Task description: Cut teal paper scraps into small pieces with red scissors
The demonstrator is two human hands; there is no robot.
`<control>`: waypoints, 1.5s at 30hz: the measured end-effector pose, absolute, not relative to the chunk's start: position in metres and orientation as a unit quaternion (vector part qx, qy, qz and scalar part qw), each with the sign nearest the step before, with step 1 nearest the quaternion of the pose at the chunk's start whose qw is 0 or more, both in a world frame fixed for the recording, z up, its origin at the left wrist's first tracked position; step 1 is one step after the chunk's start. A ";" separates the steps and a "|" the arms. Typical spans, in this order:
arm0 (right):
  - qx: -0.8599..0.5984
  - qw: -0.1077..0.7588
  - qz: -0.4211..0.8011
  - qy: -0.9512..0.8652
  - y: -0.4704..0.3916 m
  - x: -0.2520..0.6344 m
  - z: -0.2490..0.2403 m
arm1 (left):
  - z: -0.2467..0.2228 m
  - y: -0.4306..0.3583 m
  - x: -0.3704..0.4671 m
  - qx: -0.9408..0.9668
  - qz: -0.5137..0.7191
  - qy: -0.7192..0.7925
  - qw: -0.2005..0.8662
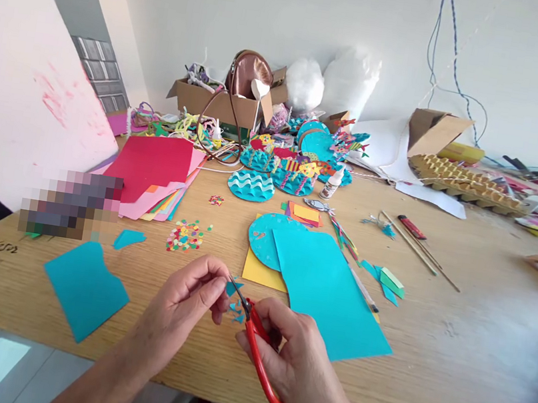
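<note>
My right hand (pixel 285 349) is closed round the red handles of a pair of scissors (pixel 255 341), whose blades point up and left. The blade tips meet the fingertips of my left hand (pixel 199 292), which is pinched on a small blue piece (pixel 232 287). Small blue scraps (pixel 236 312) lie below the blades. To the right, a large turquoise sheet (pixel 326 291) partly covers a round blue disc (pixel 268 238) and a yellow sheet (pixel 261 273). A cut turquoise piece (pixel 87 289) lies at the left.
Colored paper dots (pixel 185 236) lie beyond my left hand, with stacked colored sheets (pixel 150 167) behind. A glue bottle (pixel 331 184) stands near wavy blue decorations (pixel 251 186). Sticks (pixel 409 243) and an egg tray (pixel 468 184) are at the right; a cardboard box (pixel 213 102) is behind.
</note>
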State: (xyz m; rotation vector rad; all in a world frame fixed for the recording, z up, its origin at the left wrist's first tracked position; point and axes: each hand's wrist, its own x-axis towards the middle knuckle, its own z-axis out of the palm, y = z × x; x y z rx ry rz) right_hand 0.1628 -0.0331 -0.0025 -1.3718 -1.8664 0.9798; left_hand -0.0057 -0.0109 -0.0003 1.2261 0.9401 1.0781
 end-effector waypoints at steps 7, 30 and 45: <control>-0.519 0.306 0.377 -0.703 -0.033 0.160 -0.003 | -0.004 -0.013 -0.003 0.528 0.456 0.419 0.580; -0.518 0.291 0.375 -0.711 -0.035 0.161 0.002 | 0.001 -0.013 -0.009 0.629 0.398 0.406 0.530; -0.524 0.291 0.357 -0.717 -0.037 0.162 -0.003 | -0.003 -0.014 -0.012 0.592 0.426 0.409 0.548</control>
